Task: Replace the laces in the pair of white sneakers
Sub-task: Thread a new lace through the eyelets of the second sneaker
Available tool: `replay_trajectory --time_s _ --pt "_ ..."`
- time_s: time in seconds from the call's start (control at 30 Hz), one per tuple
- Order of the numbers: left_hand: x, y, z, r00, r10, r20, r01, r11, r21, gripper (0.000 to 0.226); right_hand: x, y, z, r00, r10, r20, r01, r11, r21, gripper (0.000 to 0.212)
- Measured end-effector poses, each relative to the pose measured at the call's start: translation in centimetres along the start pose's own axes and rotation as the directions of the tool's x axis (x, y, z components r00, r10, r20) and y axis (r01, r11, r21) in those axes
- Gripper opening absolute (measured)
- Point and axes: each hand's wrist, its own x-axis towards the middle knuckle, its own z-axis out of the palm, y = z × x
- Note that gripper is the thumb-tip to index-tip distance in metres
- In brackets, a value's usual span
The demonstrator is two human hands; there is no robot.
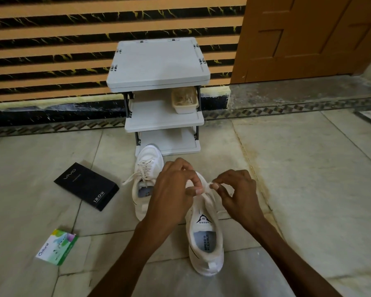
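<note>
**We work the lace of the near sneaker (pixel 208 239) on the floor, both hands pinched onto it.**

The shoe sits heel toward us, likely so its eyelets face up between our hands. Our left hand (pixel 171 189) and right hand (pixel 238 189) each nip the white lace (pixel 208 186) between thumb and fingertip, close together over the tongue. The second sneaker (pixel 147 166), laced, stands just behind, by the grey rack (pixel 159 61). Whether this lace is old or new, we cannot tell.

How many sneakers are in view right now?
2. Near sneaker at centre, heel toward the camera; far sneaker left of it, laced, toe by the rack.
</note>
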Motion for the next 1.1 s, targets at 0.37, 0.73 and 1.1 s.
replay_trajectory --time_s 0.37,0.73,1.1 --pt "-0.1 0.6 1.5 1.0 -0.015 -0.023 0.012 0.991 -0.132 0.016 -0.2 -2.3 -0.9 0.998 -0.067 0.014 0.066 0.997 0.046 0.004" --pt "0.0 -0.7 0.5 0.982 -0.165 0.095 0.187 0.926 -0.329 0.028 -0.7 0.5 1.0 0.993 -0.025 0.112 0.055 0.96 -0.274 0.012" --pt "-0.5 1.0 -3.1 0.989 -0.109 0.098 0.146 0.702 -0.697 0.03 -0.9 7.4 2.4 0.956 0.267 0.12 -0.197 0.892 -0.408 0.014"
